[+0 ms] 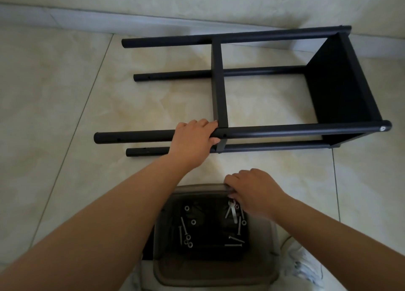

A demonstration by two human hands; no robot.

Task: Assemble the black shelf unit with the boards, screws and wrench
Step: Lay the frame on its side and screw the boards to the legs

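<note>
The shelf lies on its side on the floor, legs running left to right. Your left hand curls around the near top leg, just beside the middle board. The bin sits nearer you; your right hand reaches in, apparently pinching a screw, with the open hole just up-left.

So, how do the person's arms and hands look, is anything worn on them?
Both arms are bare from the hands back to the frame edge: no sleeves, gloves or watch show. The left hand and the right hand carry no visible rings or markings. The fingernails are short and unpainted.
</note>
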